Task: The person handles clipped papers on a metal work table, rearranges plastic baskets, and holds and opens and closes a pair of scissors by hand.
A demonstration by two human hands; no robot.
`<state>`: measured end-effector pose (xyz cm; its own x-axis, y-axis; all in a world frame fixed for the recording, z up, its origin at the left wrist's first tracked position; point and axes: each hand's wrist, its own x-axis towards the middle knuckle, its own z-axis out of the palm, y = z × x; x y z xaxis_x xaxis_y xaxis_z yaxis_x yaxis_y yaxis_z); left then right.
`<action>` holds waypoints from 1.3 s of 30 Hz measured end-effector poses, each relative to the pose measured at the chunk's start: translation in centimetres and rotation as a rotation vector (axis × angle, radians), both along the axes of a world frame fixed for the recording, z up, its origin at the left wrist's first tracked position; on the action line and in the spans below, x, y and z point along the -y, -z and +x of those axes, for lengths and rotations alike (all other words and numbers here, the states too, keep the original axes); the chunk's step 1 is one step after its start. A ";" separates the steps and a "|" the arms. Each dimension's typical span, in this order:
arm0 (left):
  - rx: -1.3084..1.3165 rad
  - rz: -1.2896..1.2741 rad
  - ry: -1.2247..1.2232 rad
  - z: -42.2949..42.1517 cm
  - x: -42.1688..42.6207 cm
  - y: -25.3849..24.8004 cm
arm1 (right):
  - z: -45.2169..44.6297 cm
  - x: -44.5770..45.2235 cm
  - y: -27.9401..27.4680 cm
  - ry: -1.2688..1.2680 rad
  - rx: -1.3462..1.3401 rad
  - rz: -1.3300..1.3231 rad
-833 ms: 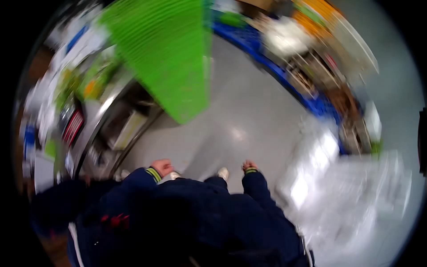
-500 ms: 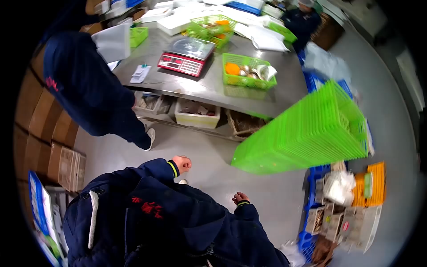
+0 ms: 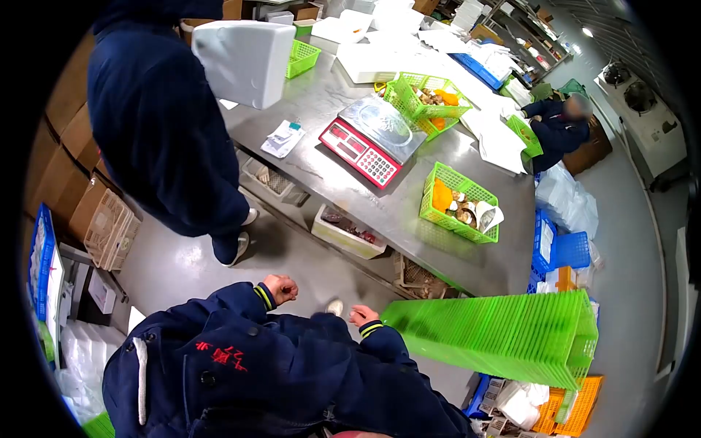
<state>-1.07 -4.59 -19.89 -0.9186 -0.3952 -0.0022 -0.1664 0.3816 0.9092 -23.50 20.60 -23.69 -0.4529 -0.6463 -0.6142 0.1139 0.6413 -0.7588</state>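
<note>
My left hand (image 3: pixel 281 289) hangs in front of my body with its fingers curled in, and nothing shows in it. To its right, my right hand (image 3: pixel 363 314) has loosely bent fingers slightly apart and holds nothing visible. It is close to the end of a long stack of nested green baskets (image 3: pixel 489 332), apparently not touching it. Ahead stands a steel table (image 3: pixel 307 171). On it are a red digital scale (image 3: pixel 372 150) and a green basket (image 3: pixel 460 204) with an orange item and several shell-like pieces.
A co-worker (image 3: pixel 161 139) stands at the left by a white foam box (image 3: pixel 244 62); another person (image 3: pixel 558 131) is at the far right. Another green basket (image 3: pixel 427 98) sits behind the scale. Foam box (image 3: pixel 347 237) on the lower shelf; orange crates (image 3: pixel 569 409) at bottom right.
My view has turned and moved nearer the table. The scale and baskets appear larger, and the green stack sits lower in view. My hands appear closer together.
</note>
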 end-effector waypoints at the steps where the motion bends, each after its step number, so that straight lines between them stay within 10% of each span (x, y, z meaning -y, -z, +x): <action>1: 0.007 0.023 0.005 -0.5 0.6 0.5 | -0.9 0.8 1.2 0.000 0.017 -0.026; 24: 0.198 0.007 -0.337 -14.1 18.2 0.4 | -20.3 34.4 -6.3 -0.047 -0.026 -0.358; 39: 0.060 -0.105 -0.457 -18.3 51.7 7.7 | -27.8 67.0 -6.1 -0.131 -0.363 -0.519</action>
<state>-19.32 -56.34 -27.62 -0.6500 -0.7598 0.0117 -0.3900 0.3467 0.8530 -51.27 -46.36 -17.62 -0.4705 -0.8819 -0.0296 -0.2621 0.1717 -0.9496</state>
